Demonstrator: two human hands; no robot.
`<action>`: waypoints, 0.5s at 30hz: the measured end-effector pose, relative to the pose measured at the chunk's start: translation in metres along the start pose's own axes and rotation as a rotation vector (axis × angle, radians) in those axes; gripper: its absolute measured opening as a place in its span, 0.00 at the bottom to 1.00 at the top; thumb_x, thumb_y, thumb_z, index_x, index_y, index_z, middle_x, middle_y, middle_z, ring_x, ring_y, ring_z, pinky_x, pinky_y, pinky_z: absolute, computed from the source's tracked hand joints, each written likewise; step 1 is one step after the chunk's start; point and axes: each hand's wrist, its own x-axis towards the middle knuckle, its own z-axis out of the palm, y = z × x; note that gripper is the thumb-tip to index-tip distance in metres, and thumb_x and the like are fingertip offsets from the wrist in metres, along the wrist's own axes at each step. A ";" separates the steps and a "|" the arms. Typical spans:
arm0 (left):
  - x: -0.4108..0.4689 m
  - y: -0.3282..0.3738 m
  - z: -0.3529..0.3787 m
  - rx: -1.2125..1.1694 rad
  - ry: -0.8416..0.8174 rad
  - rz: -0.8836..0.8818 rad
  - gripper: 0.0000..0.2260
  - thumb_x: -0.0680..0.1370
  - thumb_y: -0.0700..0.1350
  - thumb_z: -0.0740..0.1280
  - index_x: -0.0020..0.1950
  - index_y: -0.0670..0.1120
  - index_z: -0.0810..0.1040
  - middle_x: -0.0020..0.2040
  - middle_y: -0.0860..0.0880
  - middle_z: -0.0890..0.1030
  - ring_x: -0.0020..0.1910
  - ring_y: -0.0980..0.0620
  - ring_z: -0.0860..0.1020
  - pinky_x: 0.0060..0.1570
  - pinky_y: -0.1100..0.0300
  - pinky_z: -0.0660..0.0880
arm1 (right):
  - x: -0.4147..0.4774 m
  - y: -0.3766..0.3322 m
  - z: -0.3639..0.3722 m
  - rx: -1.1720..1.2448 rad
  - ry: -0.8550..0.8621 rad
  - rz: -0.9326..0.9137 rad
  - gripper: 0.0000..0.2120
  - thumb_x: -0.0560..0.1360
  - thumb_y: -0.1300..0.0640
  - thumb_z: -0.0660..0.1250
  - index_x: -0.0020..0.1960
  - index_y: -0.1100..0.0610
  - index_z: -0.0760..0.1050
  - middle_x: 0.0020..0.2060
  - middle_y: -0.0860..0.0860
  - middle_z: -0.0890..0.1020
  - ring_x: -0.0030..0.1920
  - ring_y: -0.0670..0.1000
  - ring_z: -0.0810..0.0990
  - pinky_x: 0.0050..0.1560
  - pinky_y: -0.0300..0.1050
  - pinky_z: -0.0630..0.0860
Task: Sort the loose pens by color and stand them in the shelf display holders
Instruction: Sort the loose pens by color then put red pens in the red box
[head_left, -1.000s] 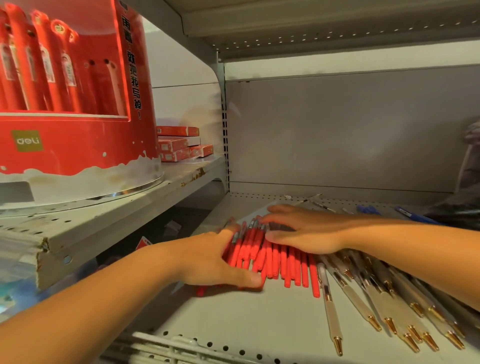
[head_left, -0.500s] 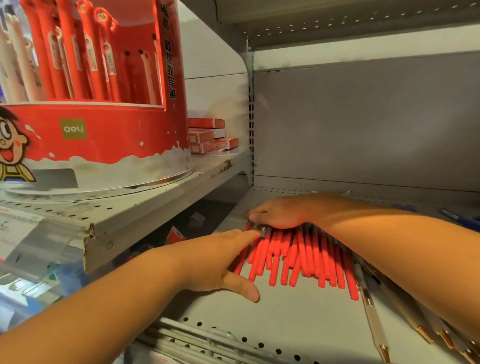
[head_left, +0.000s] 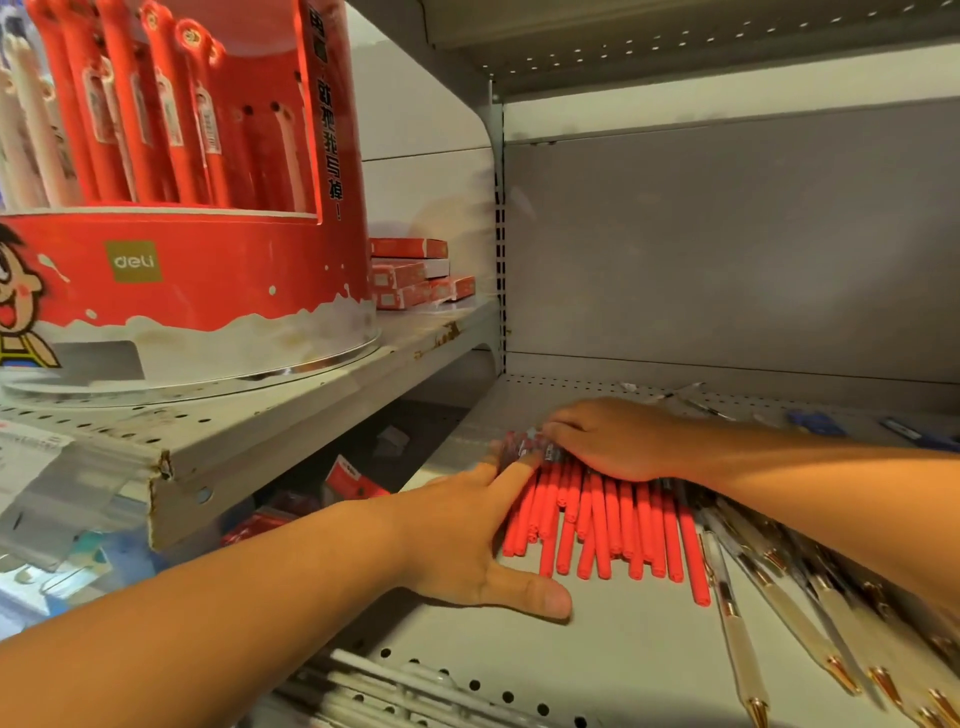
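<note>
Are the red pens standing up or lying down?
Lying down. The red pens lie flat, side by side on the shelf, with the right hand on their far ends and the left hand beside them.

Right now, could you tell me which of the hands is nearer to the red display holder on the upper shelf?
Left. The left hand lies at the red pens' left edge, below the red display holder; the right hand rests on the pens farther right.
</note>
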 end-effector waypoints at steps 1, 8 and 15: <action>0.003 0.002 0.002 -0.003 0.003 -0.006 0.49 0.67 0.72 0.69 0.75 0.67 0.37 0.75 0.53 0.59 0.70 0.47 0.67 0.72 0.46 0.65 | -0.004 0.002 0.005 0.010 0.019 0.013 0.20 0.83 0.42 0.49 0.61 0.49 0.76 0.57 0.49 0.80 0.55 0.49 0.77 0.58 0.49 0.73; 0.026 0.007 0.009 -0.052 0.023 -0.034 0.55 0.66 0.73 0.68 0.77 0.60 0.32 0.81 0.49 0.49 0.80 0.46 0.45 0.77 0.45 0.52 | -0.002 -0.002 0.018 0.063 0.154 0.139 0.20 0.79 0.39 0.51 0.53 0.49 0.77 0.53 0.50 0.81 0.51 0.51 0.77 0.55 0.52 0.75; 0.026 0.001 0.010 -0.199 0.182 0.110 0.42 0.64 0.67 0.76 0.72 0.63 0.58 0.60 0.62 0.75 0.57 0.62 0.76 0.61 0.57 0.75 | -0.003 -0.002 0.013 0.102 0.214 0.125 0.19 0.79 0.37 0.53 0.49 0.49 0.75 0.50 0.52 0.78 0.52 0.53 0.75 0.52 0.49 0.72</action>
